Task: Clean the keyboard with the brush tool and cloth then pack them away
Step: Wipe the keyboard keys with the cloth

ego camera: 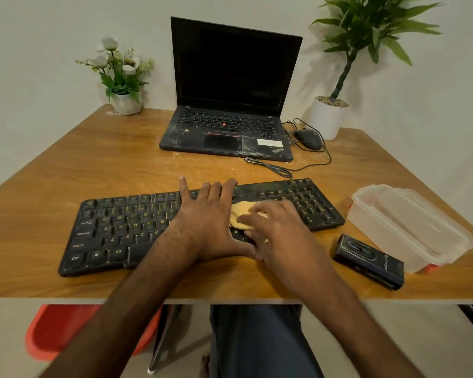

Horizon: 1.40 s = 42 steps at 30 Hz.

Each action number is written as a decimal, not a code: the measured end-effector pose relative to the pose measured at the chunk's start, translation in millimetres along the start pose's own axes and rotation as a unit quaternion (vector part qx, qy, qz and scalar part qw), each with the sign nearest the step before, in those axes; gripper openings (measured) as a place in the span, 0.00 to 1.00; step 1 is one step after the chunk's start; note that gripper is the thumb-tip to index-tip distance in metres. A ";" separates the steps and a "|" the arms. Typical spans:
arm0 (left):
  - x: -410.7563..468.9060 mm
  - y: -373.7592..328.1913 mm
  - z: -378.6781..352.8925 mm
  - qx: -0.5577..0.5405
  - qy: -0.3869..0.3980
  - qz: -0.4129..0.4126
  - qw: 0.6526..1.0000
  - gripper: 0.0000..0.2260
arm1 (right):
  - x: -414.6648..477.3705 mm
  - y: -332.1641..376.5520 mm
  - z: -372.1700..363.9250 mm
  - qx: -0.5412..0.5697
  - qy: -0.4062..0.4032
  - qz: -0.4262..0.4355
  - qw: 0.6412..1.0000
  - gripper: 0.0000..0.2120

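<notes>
Fingers, left: on my head feed the left hand [208, 222] lies flat on the middle of the black full-size keyboard [120, 227], fingers [227, 189] straight and splayed, gripping nothing.
Fingers, right: I see the right hand [279, 230] laid over the small yellow cloth [242, 210], fingers stretched across it and pressing it onto the keys; blur hides the fingertips.
Cloth: on the keyboard, between the letter keys and the number pad, just beside the left hand.
Brush tool: the black rectangular brush tool [369, 261] lies flat on the brown wooden table [66, 165], near the keyboard's right end, untouched.
Container: a clear plastic lidded container [404, 227] sits just right of the brush tool.
Behind: an open black laptop [230, 105] with a dark screen and a black wired mouse [307, 139].
</notes>
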<state>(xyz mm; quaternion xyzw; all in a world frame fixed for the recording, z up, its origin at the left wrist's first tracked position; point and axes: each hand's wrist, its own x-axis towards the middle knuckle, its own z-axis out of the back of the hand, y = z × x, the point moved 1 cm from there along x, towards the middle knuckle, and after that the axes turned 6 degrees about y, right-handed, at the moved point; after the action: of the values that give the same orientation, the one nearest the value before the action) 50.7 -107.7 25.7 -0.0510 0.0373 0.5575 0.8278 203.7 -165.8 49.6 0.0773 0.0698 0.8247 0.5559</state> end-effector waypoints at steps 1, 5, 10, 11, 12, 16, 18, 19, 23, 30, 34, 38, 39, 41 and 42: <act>0.0 0.3 -0.4 -0.001 -0.003 -0.001 1.000 0.62 | -5.0 0.4 -3.9 -0.010 0.015 -0.006 1.000 0.20; 1.1 0.6 -0.5 -0.010 -0.006 -0.002 1.000 0.63 | -13.6 -7.9 -7.3 -0.076 0.028 -0.045 0.996 0.25; -0.4 -0.2 -0.4 -0.014 0.002 -0.003 1.000 0.65 | -8.3 -12.7 -3.7 -0.146 -0.026 0.046 0.988 0.25; -0.9 0.2 0.1 -0.011 0.002 -0.002 1.000 0.65 | -5.6 -17.7 0.7 -0.150 -0.039 0.030 0.987 0.24; -1.4 0.7 0.3 -0.011 0.003 0.000 1.000 0.65 | -2.6 -24.8 4.4 -0.149 -0.038 -0.010 0.988 0.23; -0.6 0.7 -0.5 -0.012 0.000 -0.001 1.000 0.65 | 4.8 -47.2 17.6 -0.024 -0.105 -0.050 0.993 0.15; 0.6 1.2 -0.9 -0.014 -0.001 -0.003 1.000 0.65 | 3.3 -51.5 23.0 0.156 -0.124 -0.039 0.979 0.12; 0.6 1.4 -1.2 -0.017 -0.001 -0.003 1.000 0.64 | 4.1 -50.5 24.5 0.205 -0.111 -0.015 0.972 0.11; 0.4 1.2 -1.7 -0.019 -0.010 -0.007 1.000 0.63 | 12.9 -41.5 24.7 0.376 0.001 -0.005 0.927 0.11; -0.6 -0.3 -0.3 -0.018 0.005 0.004 1.000 0.64 | 47.6 -33.7 30.9 -0.026 -0.010 -0.098 0.995 0.16; -0.5 -0.6 0.2 -0.017 0.000 0.005 1.000 0.63 | 56.7 -43.5 29.0 0.018 -0.020 -0.072 0.997 0.17; -0.7 -0.5 -1.5 -0.021 -0.005 -0.001 1.000 0.63 | 36.4 -52.6 14.3 0.031 -0.051 0.016 0.998 0.11; -0.3 -0.1 -1.9 -0.022 -0.006 -0.001 1.000 0.63 | 30.8 -58.0 13.8 0.048 -0.029 0.024 0.998 0.12; 0.8 0.5 -2.1 -0.024 -0.002 0.000 1.000 0.63 | 23.1 -70.4 18.4 0.044 0.044 0.023 0.998 0.18; 1.1 0.9 -2.5 -0.024 -0.001 0.001 1.000 0.63 | 21.1 -74.7 22.1 0.031 0.069 0.028 0.997 0.23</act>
<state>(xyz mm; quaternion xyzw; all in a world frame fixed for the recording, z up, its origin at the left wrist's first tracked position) 50.3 -106.7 23.1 -0.0702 0.0226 0.5593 0.8257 268.1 -117.8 57.2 0.0391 0.1312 0.8406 0.5241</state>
